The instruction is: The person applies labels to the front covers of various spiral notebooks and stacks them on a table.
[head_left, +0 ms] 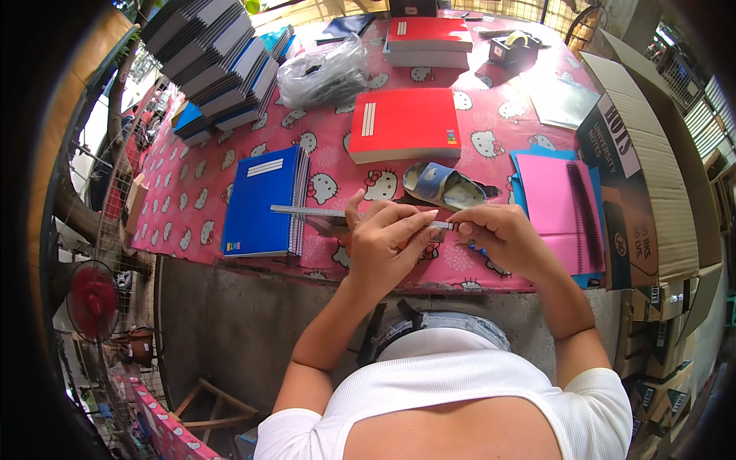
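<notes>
Both hands meet over the table's near edge on a long, narrow grey-and-white strip (307,211). My left hand (387,238) is closed around its middle, and my right hand (498,234) pinches its right end; a small dark bit shows at those fingertips. The strip's free left end reaches over a stack of blue spiral notebooks (261,199). Just beyond my hands lies a blue patterned, slipper-shaped thing (445,186). Farther back rests a stack of red notebooks (406,123). To the right, a pink cover (544,207) with a black spiral coil (584,218) lies on blue covers.
An open cardboard box (659,153) borders the table's right side. Tall notebook stacks (222,65) stand at the back left, beside a clear plastic bag (326,73). A second red stack (429,34) and a tape dispenser (515,50) sit at the back. A fan (93,301) stands left.
</notes>
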Available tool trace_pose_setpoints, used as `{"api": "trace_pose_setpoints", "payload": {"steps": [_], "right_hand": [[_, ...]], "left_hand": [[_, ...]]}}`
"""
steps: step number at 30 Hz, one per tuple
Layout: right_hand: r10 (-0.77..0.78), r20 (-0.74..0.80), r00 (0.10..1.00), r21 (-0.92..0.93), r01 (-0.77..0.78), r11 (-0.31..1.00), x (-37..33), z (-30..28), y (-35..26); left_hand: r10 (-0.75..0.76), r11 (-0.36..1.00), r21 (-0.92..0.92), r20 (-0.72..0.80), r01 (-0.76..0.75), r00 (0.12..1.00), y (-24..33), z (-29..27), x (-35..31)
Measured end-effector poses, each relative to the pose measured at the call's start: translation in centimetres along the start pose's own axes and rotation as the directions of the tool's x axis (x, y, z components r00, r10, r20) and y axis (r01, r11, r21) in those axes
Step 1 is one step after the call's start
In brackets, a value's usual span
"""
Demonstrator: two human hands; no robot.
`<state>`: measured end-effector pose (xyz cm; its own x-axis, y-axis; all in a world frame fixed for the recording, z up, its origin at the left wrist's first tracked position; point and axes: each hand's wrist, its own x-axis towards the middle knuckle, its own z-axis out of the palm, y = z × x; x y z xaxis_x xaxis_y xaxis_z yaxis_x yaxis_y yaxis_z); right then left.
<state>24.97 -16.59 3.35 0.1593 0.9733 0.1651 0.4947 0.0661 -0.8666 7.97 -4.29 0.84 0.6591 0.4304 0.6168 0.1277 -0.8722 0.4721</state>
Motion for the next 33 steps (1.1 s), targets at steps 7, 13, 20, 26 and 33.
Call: {"api": "trace_pose_setpoints", "payload": {"steps": [7, 13, 20, 26, 33], "right_hand": [[-0.276, -0.130, 0.952, -0.310, 0.225, 0.924, 0.1, 0.6, 0.4], [-0.266, -0.109, 0.958, -0.454, 0.190, 0.871, 0.2, 1.1, -0.1], [-0.280, -0.096, 0.955, -0.513, 0.194, 0.836, 0.1, 2.0, -1.1], [-0.183, 0.121, 0.976, -0.605, 0.218, 0.765, 0.4, 1.2, -2.4], [0.351, 0.172, 0.920, -0.838, -0.050, 0.543, 8.5, 0.1, 7.8]], "left_hand": [[-0.001, 0.996, 0.085, -0.017, 0.002, 1.000, -1.4, -0.2, 0.1], [-0.027, 0.997, 0.077, -0.036, 0.029, 0.999, -1.2, 0.1, 0.0], [-0.028, 0.996, 0.087, -0.022, 0.030, 0.999, -1.1, -0.2, -0.9], [-0.059, 0.998, 0.003, -0.021, 0.059, 0.998, -0.6, -0.4, -1.6], [0.033, 0.999, 0.047, -0.119, -0.028, 0.992, -0.7, -0.1, -2.6]]}}
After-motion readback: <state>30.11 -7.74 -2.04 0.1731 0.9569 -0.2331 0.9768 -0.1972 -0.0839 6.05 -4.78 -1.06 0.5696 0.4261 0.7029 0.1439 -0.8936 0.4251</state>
